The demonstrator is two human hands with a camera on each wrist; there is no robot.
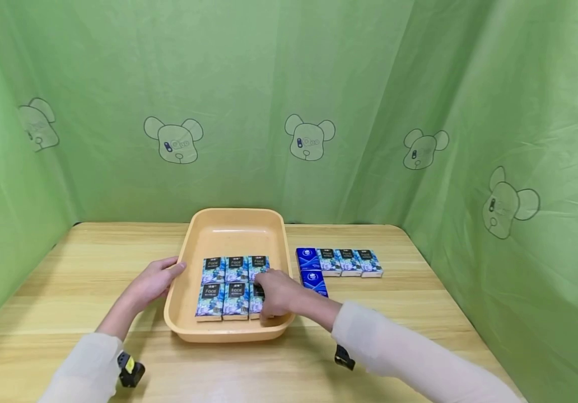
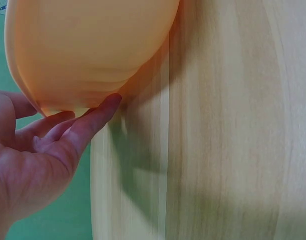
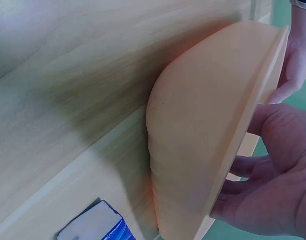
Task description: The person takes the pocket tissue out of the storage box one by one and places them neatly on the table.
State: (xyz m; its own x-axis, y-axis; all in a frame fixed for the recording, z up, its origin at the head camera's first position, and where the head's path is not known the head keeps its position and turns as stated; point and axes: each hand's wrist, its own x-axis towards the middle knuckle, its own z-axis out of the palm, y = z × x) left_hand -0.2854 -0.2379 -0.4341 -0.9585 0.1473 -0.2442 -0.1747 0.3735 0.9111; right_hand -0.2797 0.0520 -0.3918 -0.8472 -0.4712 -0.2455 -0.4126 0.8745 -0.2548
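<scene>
An orange plastic tray [image 1: 236, 240] stands on the table, with two rows of flower-patterned tissue packs [image 1: 236, 299] inside. At its left side, my left hand [image 1: 150, 284] grips the rim, thumb over the edge. In the left wrist view its fingers [image 2: 95, 117] lie against the outside wall. My right hand [image 1: 280, 294] reaches over the right rim and holds the near-right tissue pack [image 1: 256, 302] between thumb and fingers, partly covering it. The right wrist view shows that hand's fingertips hidden behind the tray wall [image 3: 202, 115].
Right of the tray, two blue tissue packs [image 1: 308, 259] lie one before the other, beside a row of three flower-patterned packs [image 1: 348, 262]. A green curtain [image 1: 238, 84] with bear-head drawings encloses the wooden table [image 1: 102, 252] at the back and sides.
</scene>
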